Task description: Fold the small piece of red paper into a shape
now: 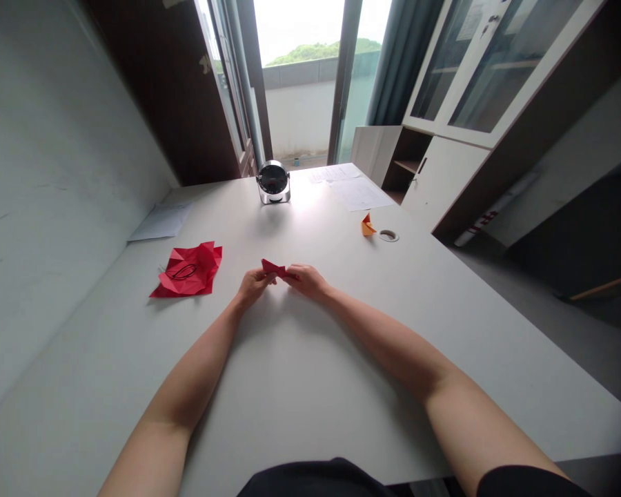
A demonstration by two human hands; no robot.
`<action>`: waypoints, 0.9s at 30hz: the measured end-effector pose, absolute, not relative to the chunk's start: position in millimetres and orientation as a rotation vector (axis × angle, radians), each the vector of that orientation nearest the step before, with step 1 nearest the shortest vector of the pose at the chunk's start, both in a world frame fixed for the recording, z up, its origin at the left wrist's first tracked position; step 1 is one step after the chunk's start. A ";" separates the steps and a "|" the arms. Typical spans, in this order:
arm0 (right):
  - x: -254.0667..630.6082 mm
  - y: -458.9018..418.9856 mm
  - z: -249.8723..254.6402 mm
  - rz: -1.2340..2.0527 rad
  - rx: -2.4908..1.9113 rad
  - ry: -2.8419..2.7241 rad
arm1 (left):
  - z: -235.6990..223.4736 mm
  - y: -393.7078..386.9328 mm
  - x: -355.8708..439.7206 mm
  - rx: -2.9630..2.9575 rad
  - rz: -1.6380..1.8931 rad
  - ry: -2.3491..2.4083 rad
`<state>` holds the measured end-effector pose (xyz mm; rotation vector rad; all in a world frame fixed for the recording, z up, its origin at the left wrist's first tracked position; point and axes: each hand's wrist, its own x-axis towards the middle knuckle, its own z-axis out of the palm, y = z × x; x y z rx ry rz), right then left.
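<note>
Both my hands hold a small piece of folded red paper point(273, 268) just above the white table point(310, 386). My left hand point(253, 284) pinches it at the left, and my right hand point(308, 280) grips its right end. A pointed corner sticks up between the hands; the part under my fingers is hidden. To the left lies a creased, partly unfolded sheet of red paper point(207, 266) with a thin black loop point(185, 271) on top.
A small orange folded paper shape point(367, 226) stands beside a white tape roll point(388, 235) on the right. A round silver-and-black device point(273, 181) stands at the back. White papers point(359, 193) lie back right, and another sheet point(160, 220) lies by the left wall.
</note>
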<state>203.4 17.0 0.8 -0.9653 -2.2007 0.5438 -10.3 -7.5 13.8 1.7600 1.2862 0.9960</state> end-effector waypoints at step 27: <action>202.7 16.7 1.8 0.632 -0.915 -2.158 | 5.0 -1.0 -13.2 1.790 1.061 1.192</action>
